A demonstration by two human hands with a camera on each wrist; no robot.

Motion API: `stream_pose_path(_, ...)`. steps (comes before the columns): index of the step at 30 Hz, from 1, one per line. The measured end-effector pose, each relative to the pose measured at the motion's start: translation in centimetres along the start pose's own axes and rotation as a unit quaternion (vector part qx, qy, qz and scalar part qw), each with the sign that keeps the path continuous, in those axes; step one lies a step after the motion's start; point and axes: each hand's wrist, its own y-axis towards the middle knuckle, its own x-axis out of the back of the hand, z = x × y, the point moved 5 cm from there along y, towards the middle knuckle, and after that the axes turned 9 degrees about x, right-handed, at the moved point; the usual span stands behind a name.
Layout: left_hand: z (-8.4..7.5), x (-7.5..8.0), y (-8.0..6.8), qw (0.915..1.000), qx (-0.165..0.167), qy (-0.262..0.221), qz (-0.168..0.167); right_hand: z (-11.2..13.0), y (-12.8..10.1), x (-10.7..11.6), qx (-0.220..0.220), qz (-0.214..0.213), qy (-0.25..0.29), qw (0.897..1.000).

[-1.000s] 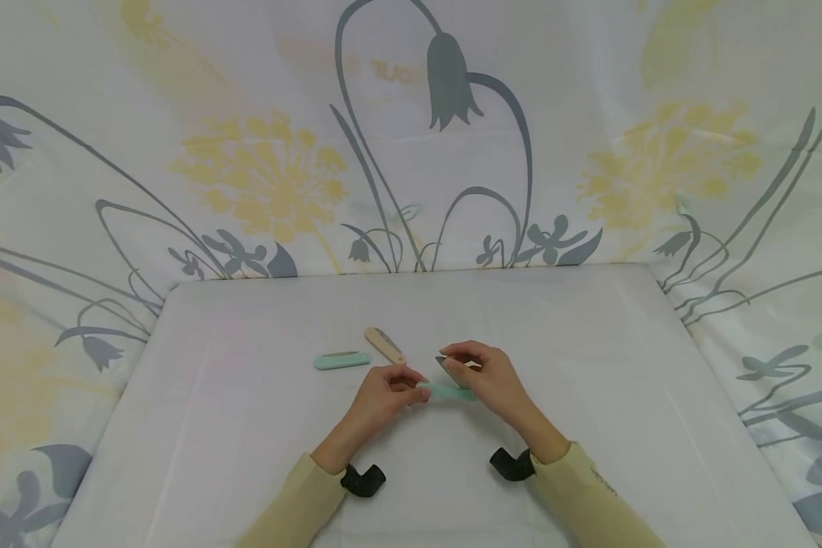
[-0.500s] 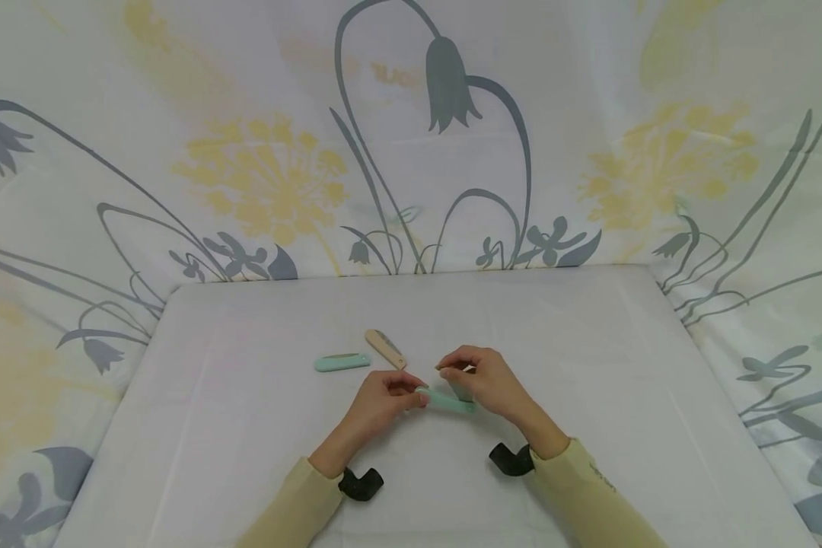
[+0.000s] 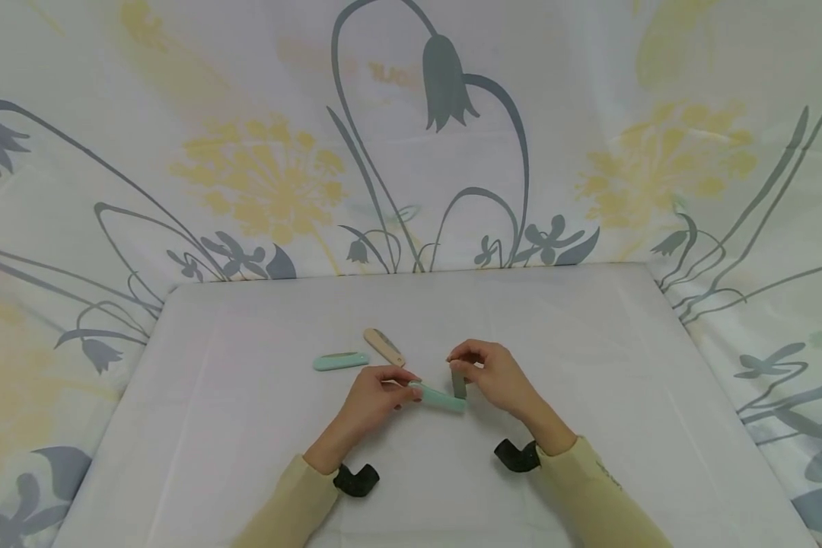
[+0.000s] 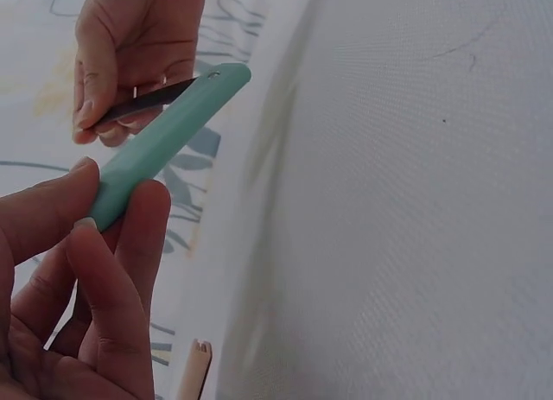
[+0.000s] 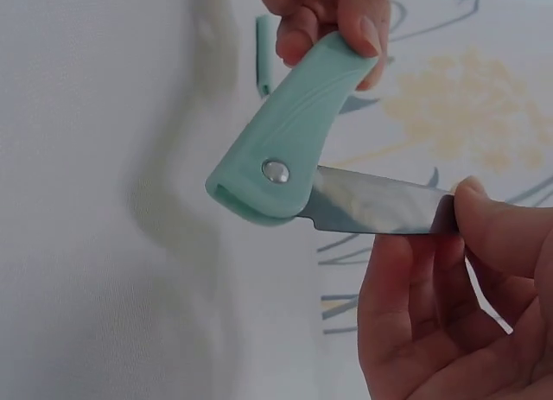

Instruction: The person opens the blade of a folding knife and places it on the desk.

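Note:
Between my hands is a folding knife with a mint-green handle point(image 5: 289, 128) and a metal blade point(image 5: 371, 201), partly swung out from its pivot. My left hand point(image 3: 377, 397) pinches the handle's far end with thumb and fingers. My right hand point(image 3: 496, 374) pinches the blade near its tip. In the head view the blade stands up at a steep angle to the handle. A second mint-green folding knife point(image 3: 340, 361) lies folded on the table, beside a beige folding knife point(image 3: 383, 347), also folded.
The white-covered table point(image 3: 246, 457) spreads around the hands. A flower-printed curtain point(image 3: 274, 183) rises behind it and along both sides. Black curved pieces point(image 3: 358, 481) sit at both sleeve cuffs.
The blade has swung farther out of the mint-green handle, as my right hand moves right and away from the left. My left hand shifts slightly left. Both folded knives stay put.

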Motion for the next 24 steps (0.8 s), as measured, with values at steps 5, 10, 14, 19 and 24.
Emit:
stream_pose_path(5, 0.1, 0.3, -0.1, 0.9999, -0.001, -0.016, -0.003, -0.5, -0.3, 0.5, -0.026, -0.013, 0.041, 0.999)
stream_pose_path(10, 0.2, 0.7, -0.2, 0.9997, -0.001, -0.026, -0.004, -1.1, -0.6, 0.7, -0.062, -0.039, 0.087, 0.994)
stream_pose_path(14, 0.2, 1.1, -0.3, 0.9996, -0.006, -0.027, -0.01, -1.4, -0.8, 0.9, -0.078, -0.063, 0.129, 0.987)
stream_pose_path(19, 0.4, 1.5, -0.2, 0.9993, -0.002, -0.03, -0.021, -1.6, -1.0, 1.2, -0.083, -0.102, 0.161, 0.978)
stream_pose_path(24, 0.3, 1.6, -0.3, 0.9994, 0.001, -0.032, -0.017, -1.7, -1.2, 1.5, -0.085, -0.134, 0.186, 0.97)
